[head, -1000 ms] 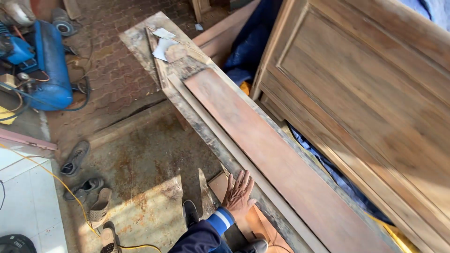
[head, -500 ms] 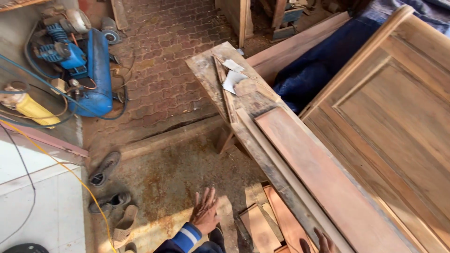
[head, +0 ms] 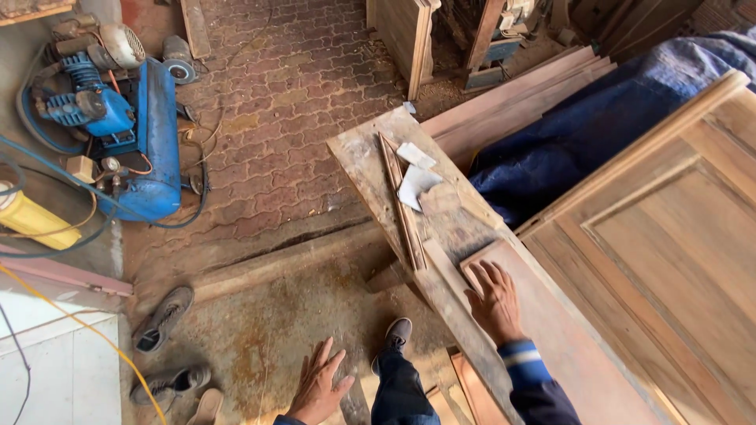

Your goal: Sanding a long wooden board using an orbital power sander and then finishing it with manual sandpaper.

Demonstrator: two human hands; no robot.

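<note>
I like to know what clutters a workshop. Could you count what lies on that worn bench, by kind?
Reddish board, under the right hand: 1
Thin wooden strips: 2
Pale paper scraps: 2
Total: 5

The left hand hangs open over the floor, holding nothing.

A woodworking shop: blue air compressor (head: 146,134), stacked planks (head: 512,98), panelled door (head: 669,260).

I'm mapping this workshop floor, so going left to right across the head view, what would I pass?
Yellow canister → blue compressor → left hand → right hand on the reddish board → panelled door.
</note>
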